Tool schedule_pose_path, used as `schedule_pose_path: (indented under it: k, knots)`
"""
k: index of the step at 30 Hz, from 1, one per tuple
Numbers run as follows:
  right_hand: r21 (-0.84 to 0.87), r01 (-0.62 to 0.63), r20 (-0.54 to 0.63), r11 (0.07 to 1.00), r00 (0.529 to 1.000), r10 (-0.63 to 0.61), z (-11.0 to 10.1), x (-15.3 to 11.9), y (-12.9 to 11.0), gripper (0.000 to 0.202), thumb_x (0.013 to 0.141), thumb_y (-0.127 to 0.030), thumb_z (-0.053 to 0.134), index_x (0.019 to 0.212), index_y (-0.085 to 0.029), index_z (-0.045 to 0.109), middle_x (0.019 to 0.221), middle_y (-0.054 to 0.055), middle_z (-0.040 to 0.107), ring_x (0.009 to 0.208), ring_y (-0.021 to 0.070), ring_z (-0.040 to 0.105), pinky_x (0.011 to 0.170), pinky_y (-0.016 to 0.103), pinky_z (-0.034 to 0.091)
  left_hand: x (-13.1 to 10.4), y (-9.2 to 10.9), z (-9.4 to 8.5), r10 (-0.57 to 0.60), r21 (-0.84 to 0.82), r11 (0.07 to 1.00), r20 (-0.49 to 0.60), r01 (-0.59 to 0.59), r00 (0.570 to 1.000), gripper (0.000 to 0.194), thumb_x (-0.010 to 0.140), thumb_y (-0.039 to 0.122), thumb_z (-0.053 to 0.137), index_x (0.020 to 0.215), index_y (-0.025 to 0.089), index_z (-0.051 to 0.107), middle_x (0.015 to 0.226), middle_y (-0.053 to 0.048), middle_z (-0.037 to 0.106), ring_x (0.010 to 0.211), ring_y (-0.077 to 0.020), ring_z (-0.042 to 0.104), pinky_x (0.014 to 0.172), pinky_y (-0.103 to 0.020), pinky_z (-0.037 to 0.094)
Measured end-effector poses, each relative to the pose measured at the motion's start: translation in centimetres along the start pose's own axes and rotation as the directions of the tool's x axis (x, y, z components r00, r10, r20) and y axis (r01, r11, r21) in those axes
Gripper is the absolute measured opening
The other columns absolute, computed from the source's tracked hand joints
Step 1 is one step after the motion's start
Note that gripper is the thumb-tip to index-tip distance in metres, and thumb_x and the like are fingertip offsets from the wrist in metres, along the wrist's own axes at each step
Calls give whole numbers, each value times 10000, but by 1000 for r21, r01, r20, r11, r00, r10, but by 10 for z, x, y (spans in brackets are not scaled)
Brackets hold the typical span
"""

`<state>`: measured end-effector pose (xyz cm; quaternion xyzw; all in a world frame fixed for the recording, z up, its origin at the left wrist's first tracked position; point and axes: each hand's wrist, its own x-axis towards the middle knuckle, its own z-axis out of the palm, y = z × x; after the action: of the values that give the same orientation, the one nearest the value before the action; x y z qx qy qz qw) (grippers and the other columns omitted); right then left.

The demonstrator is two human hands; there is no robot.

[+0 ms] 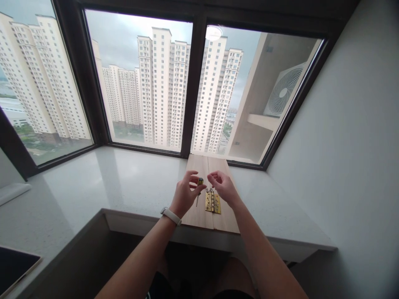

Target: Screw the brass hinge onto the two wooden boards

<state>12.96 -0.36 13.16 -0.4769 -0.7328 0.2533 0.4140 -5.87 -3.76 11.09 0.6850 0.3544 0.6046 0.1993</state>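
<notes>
My left hand (189, 187) is closed round a short screwdriver with a yellow and black handle (200, 181), its thin shaft pointing down. Curled and pinched together, the fingers of my right hand (222, 185) are close by on the right; whatever they may hold is too small to make out. Just below both hands a brass hinge (213, 203) lies open across the seam of two light wooden boards (196, 218). Several small screws (209, 190) show at the hinge's far edge and over its leaves.
The boards rest on a white stone sill (137, 187) reaching to a dark window frame (149, 149). A white wall (327, 137) closes off the right side. At the lower left lies a dark flat-screened device (17, 268). My legs are below the sill's front edge.
</notes>
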Motion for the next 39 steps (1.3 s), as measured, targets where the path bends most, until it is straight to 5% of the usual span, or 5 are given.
schedule_pose_path:
  k: [6, 12, 22, 28, 39]
  knots:
    - [-315, 88, -21, 945, 995, -99, -12, -47, -49, 337, 918, -521, 550, 912, -206, 669, 821, 33, 697, 736, 173, 628, 662, 274, 452, -4, 30, 19, 239, 154, 948, 227, -277, 944, 463, 888, 193, 702, 1294, 246, 486, 1049, -50, 708, 955, -211, 695, 802, -332, 583]
    - [-593, 125, 38, 795, 991, -128, -35, -58, -63, 252, 957, -432, 523, 958, -217, 654, 831, 36, 704, 743, 181, 634, 655, 268, 380, -8, 36, 39, 267, 123, 944, 264, -307, 927, 540, 910, 182, 673, 1374, 260, 407, 1108, -62, 664, 1016, -221, 667, 854, -361, 568]
    - [-668, 132, 11, 732, 986, -168, -87, -48, -40, 154, 936, -323, 560, 891, -194, 631, 909, 56, 667, 814, 182, 605, 757, 296, 428, -38, -20, 43, 39, 397, 886, 449, -238, 893, 681, 863, 520, 698, 1418, 244, 417, 1349, -123, 538, 1274, -325, 500, 1052, -514, 444]
    - [-634, 179, 68, 752, 982, -177, -79, -48, -26, 120, 949, -271, 539, 927, -193, 628, 929, 54, 658, 825, 170, 601, 782, 284, 442, -68, -57, 53, -93, 537, 803, 541, -258, 836, 776, 852, 676, 594, 1460, 229, 415, 1504, -133, 430, 1403, -359, 352, 1124, -519, 345]
    - [-651, 183, 106, 737, 983, -151, -63, -46, -7, 101, 959, -243, 547, 940, -195, 633, 962, 53, 661, 854, 164, 621, 800, 267, 442, -74, -60, 50, -118, 568, 783, 538, -255, 835, 712, 896, 672, 491, 1458, 240, 425, 1518, -107, 426, 1416, -338, 338, 1149, -500, 305]
